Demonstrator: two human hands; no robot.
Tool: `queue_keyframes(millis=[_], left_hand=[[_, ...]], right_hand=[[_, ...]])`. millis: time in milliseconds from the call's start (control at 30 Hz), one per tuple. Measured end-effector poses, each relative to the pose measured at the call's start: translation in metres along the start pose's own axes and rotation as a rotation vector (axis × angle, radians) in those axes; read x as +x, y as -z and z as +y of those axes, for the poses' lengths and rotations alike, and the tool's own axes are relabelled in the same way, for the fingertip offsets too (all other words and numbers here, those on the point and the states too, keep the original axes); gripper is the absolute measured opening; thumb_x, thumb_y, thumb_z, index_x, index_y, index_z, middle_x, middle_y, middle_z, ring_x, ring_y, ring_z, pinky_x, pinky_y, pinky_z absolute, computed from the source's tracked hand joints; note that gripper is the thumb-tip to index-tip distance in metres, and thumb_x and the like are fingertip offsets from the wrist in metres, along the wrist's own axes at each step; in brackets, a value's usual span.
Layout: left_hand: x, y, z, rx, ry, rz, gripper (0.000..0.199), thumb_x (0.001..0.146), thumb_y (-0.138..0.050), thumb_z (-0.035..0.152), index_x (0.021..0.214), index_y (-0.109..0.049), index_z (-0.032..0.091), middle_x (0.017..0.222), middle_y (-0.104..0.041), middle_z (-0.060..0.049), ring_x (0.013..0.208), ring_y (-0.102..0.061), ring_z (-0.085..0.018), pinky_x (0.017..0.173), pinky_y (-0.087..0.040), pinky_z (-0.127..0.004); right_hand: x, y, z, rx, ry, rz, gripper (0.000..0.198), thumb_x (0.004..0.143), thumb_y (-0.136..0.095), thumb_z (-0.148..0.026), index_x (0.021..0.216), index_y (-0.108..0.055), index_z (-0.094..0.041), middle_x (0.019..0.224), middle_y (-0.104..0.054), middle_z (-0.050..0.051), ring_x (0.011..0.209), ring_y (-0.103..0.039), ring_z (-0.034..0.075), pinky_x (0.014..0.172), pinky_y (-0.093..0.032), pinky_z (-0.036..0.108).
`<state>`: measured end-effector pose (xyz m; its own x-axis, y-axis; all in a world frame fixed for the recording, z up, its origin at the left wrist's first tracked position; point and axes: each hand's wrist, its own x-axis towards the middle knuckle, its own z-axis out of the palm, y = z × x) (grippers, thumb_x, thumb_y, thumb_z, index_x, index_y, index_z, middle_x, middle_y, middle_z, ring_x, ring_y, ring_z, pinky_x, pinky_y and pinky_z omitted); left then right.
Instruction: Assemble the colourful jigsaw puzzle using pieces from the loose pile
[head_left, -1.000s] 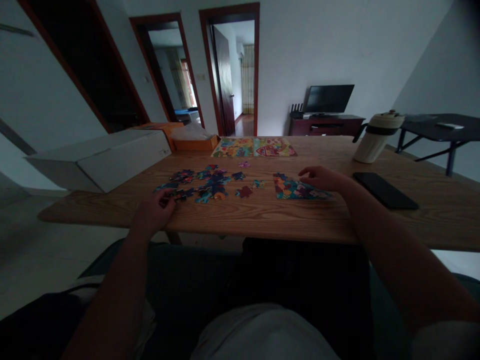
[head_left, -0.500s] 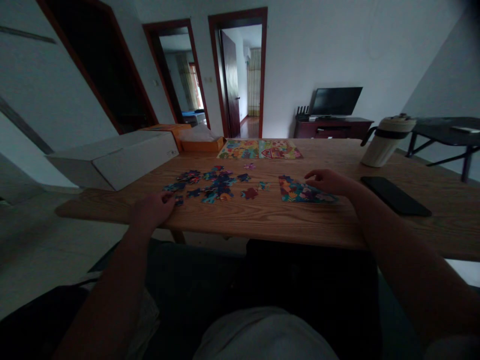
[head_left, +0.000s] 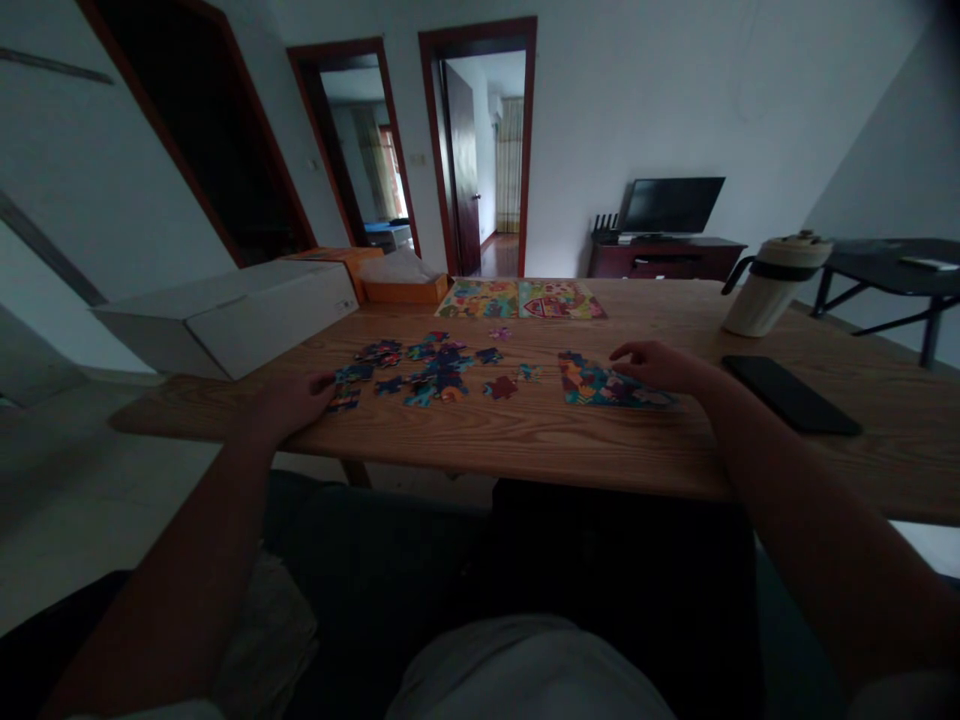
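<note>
My left hand [head_left: 296,405] rests at the left end of a spread of loose jigsaw pieces [head_left: 439,375]. Its fingertips touch or nearly touch the leftmost puzzle pieces [head_left: 345,400]; the fingers look loosely apart, with nothing visibly gripped. On the right, a joined puzzle section [head_left: 589,385] lies flat on the wooden table. My right hand [head_left: 652,365] lies over its upper right part and hides some of it, index finger stretched out. Between the two, a reddish puzzle piece [head_left: 500,387] and a small teal piece [head_left: 529,372] lie apart. A pink piece [head_left: 500,333] sits farther back.
Behind the pieces lies a colourful printed picture sheet [head_left: 521,300]. A long white box [head_left: 247,315] and an orange tissue box [head_left: 405,290] stand at back left. A black phone [head_left: 791,394] and a cream handled tumbler [head_left: 776,285] are right of my right hand.
My left hand has shifted left, towards the table's left end, uncovering more of the leftmost puzzle pieces. My right hand stays over the joined section.
</note>
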<state>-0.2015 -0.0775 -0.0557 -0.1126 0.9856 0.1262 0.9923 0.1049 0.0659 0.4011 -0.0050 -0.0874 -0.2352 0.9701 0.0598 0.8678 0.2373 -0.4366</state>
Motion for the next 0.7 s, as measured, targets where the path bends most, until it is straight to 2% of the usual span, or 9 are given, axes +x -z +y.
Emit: queue_keyframes(millis=[167, 267, 400, 700], left_hand=[[-0.002, -0.009, -0.005, -0.019, -0.034, 0.047, 0.057, 0.1, -0.039, 0.045, 0.138, -0.068, 0.013, 0.142, -0.063, -0.019, 0.13, -0.058, -0.04, 0.11, -0.042, -0.048], [0.0, -0.014, -0.009, -0.044, -0.072, 0.077, 0.055, 0.097, -0.043, 0.048, 0.133, -0.072, 0.017, 0.14, -0.065, -0.015, 0.128, -0.059, -0.039, 0.11, -0.042, -0.047], [-0.001, -0.013, -0.008, -0.08, -0.045, 0.084, 0.05, 0.094, -0.048, 0.05, 0.127, -0.075, 0.022, 0.134, -0.069, -0.013, 0.125, -0.062, -0.037, 0.108, -0.044, -0.044], [-0.003, -0.013, -0.008, -0.12, -0.007, 0.035, 0.056, 0.098, -0.044, 0.052, 0.133, -0.068, 0.016, 0.132, -0.068, -0.016, 0.121, -0.063, -0.036, 0.105, -0.045, -0.044]], right_hand=[[0.003, -0.002, 0.003, 0.013, 0.003, -0.011, 0.037, 0.096, -0.063, -0.044, 0.121, -0.073, -0.019, 0.1, -0.078, 0.012, 0.084, -0.073, 0.026, 0.076, -0.058, 0.037], [0.003, -0.001, 0.003, 0.015, 0.006, -0.013, 0.035, 0.095, -0.064, -0.044, 0.119, -0.074, -0.02, 0.1, -0.078, 0.011, 0.086, -0.073, 0.025, 0.077, -0.058, 0.036], [0.002, -0.001, 0.003, 0.005, 0.004, -0.023, 0.036, 0.096, -0.063, -0.044, 0.12, -0.073, -0.019, 0.102, -0.078, 0.012, 0.086, -0.073, 0.025, 0.076, -0.058, 0.035], [0.003, -0.002, 0.004, 0.007, 0.001, -0.024, 0.034, 0.095, -0.063, -0.04, 0.12, -0.074, -0.02, 0.101, -0.078, 0.011, 0.083, -0.073, 0.024, 0.073, -0.058, 0.034]])
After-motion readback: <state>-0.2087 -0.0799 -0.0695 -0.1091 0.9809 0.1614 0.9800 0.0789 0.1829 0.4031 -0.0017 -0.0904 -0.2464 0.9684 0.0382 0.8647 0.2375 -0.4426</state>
